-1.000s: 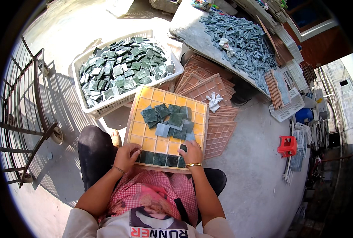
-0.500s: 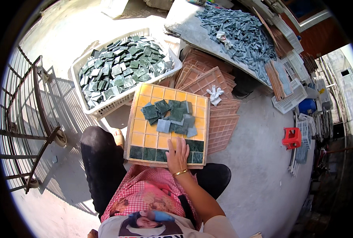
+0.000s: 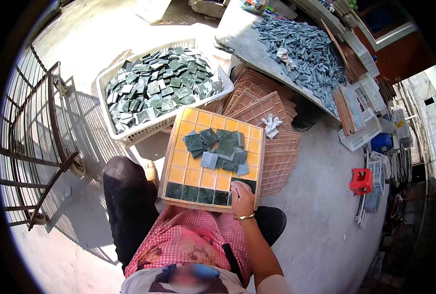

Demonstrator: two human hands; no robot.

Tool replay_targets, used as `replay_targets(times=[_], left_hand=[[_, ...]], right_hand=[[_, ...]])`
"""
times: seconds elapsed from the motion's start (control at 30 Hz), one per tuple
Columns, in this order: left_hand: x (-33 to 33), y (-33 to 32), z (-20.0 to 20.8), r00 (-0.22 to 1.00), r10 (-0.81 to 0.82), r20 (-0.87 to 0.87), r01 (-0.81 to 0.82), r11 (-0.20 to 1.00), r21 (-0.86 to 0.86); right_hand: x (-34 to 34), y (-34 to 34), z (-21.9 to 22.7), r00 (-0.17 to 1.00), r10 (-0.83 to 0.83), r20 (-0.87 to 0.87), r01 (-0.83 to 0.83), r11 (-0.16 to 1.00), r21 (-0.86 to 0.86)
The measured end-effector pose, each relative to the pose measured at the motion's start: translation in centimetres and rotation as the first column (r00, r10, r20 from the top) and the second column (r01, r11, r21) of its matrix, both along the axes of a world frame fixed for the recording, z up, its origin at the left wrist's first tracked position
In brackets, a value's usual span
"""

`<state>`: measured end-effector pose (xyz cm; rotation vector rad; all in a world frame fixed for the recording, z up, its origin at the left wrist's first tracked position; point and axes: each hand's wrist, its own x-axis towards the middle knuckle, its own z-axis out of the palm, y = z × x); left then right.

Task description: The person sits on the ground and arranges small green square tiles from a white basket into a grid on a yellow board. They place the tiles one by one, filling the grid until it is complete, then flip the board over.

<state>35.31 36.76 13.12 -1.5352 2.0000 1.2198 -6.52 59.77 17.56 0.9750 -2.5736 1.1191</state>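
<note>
My right hand (image 3: 242, 197) is closed over the near right part of a yellow gridded tray (image 3: 181, 158) that rests across my lap. Its fingertips are curled together at the edge of the dark green tiles (image 3: 205, 195) lying in the tray's nearest row. Whatever the fingers pinch, if anything, is hidden. More dark tile (image 3: 247, 182) shows in the second row, just beyond the knuckles. A loose heap of green and grey square tiles (image 3: 226, 147) lies over the tray's middle cells. My left hand is out of view.
A white basket (image 3: 111, 125) full of green tiles stands beyond the tray. To its right are stacked brown gridded trays (image 3: 280, 164) with a white glove (image 3: 272, 125) on top. A board farther back bears narrow grey strips (image 3: 306, 54). A red stool (image 3: 360, 182) stands right, a metal rack (image 3: 56, 137) left.
My right hand has moved slightly right along the near rows, and its spread fingers have curled shut. The whole view has shifted a little; the loose heap keeps its place on the tray.
</note>
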Motion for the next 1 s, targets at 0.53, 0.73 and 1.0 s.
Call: replay_targets(times=[0.53, 0.73, 1.0], left_hand=[[0.2, 0.2, 0.0, 0.999, 0.03, 0.032, -0.032, 0.999, 0.036], [0.5, 0.5, 0.0, 0.998, 0.045, 0.052, -0.047, 0.998, 0.049], [-0.4, 0.2, -0.2, 0.999, 0.022, 0.033, -0.023, 0.999, 0.041]], right_hand=[[-5.1, -6.9, -0.5, 0.915, 0.395, -0.084, -0.321, 0.839, 0.44], [0.0, -4.2, 0.2, 0.927, 0.375, -0.006, -0.352, 0.876, 0.329], [-1.3, -5.8, 0.6, 0.93, 0.332, 0.159, -0.368, 0.807, 0.462]])
